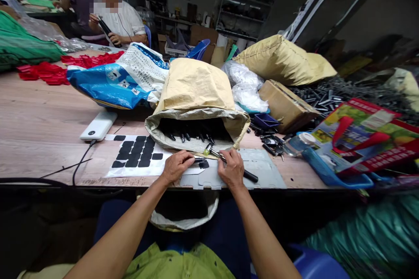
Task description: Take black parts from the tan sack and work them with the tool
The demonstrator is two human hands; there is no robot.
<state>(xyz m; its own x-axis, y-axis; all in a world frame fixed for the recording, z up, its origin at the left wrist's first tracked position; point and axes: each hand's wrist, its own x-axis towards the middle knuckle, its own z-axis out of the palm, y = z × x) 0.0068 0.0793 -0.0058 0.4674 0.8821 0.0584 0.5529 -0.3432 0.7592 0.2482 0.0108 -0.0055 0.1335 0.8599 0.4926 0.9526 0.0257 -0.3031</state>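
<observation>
Hammer in the right hand, black part at the left

The right hand (231, 166) is closed around a hammer (250, 176), whose black grip sticks out on the hand's far right. Its head lies up and left of that hand, near the mouth of an open yellow bag (198, 85) with black pieces inside. The left hand (178, 165) has its fingertips together on a small black part (199, 160), just right of them and below the hammer's head. Both hands are above the table's (49, 117) near edge, over a gray board (262, 168).
</observation>
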